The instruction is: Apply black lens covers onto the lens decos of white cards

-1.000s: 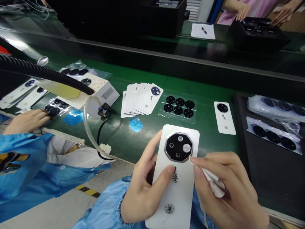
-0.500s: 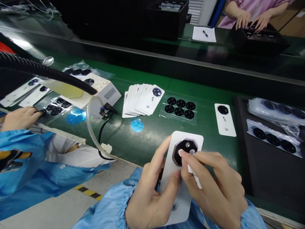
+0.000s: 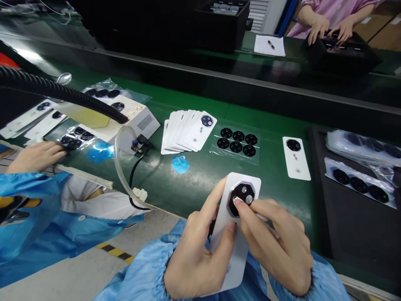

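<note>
My left hand [image 3: 196,255] grips a white phone back cover [image 3: 232,255] by its edges, thumb across its face. The cover's black octagonal camera plate [image 3: 242,193] faces up. My right hand [image 3: 275,246] is closed on a small white cloth [image 3: 263,218], with its fingertip pressing on the camera plate. Both hands hover just in front of the green conveyor belt [image 3: 200,179].
On the belt lie a fanned stack of white covers [image 3: 184,131], a clear sheet of black camera plates [image 3: 237,141], a single cover [image 3: 296,158] and a blue film scrap [image 3: 180,164]. A co-worker's hand [image 3: 36,155] rests left; another person's hands [image 3: 327,27] work at a far black tray.
The cover moved down and away from my eyes. My right hand went from the plate's right edge onto the plate with the cloth.
</note>
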`<state>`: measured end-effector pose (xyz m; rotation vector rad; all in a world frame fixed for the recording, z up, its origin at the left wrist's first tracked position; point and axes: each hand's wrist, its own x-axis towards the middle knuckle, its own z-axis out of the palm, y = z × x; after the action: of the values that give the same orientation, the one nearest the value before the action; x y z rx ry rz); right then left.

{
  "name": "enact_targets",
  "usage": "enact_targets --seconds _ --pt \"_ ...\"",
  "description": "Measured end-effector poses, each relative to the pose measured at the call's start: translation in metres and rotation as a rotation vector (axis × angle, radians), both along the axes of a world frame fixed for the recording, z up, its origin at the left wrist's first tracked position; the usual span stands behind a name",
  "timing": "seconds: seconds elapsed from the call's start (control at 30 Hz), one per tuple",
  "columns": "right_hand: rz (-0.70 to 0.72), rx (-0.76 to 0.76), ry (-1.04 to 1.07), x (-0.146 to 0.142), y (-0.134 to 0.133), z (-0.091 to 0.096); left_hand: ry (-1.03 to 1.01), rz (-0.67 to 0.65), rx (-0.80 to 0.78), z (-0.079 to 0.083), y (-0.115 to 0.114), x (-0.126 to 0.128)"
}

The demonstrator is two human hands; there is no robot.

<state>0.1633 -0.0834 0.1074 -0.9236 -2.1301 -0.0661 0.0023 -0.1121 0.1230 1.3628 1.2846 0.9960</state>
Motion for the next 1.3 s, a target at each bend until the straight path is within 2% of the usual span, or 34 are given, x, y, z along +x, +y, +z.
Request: enact_targets --seconds 0.17,0.33,0.47,0.57,0.73,0.87,1.07,1.3 --pt "-0.053 0.016 -0.039 0.0 0.002 0.008 -0.004 0.068 -0.085 0.001 -0.006 0.001" --pt "-0.065 -0.11 0.1 -0.004 0.008 0.029 -0.169 0.068 -0.118 0.005 -0.006 -0.001" --pt "-0.081 -0.11 0.127 -0.005 0.007 0.035 -0.249 0.09 -0.183 0.007 -0.004 -0.002" --pt "-0.082 -0.088 0.097 -0.005 0.005 0.034 -0.303 0.068 -0.166 0.007 -0.003 -0.001" --pt "-0.034 -0.03 -0.016 -0.001 0.006 0.023 -0.252 0.092 -0.179 0.006 -0.004 -0.001" --pt "-0.073 0.012 -0.097 0.002 0.003 0.011 -0.242 0.067 -0.148 0.005 -0.004 0.0" --pt "0.017 0.016 -0.116 0.004 0.004 0.007 -0.193 0.057 -0.073 -0.001 -0.005 0.0" --pt "0.131 0.003 -0.09 0.005 0.01 0.007 -0.211 0.118 -0.198 -0.002 -0.011 0.001"
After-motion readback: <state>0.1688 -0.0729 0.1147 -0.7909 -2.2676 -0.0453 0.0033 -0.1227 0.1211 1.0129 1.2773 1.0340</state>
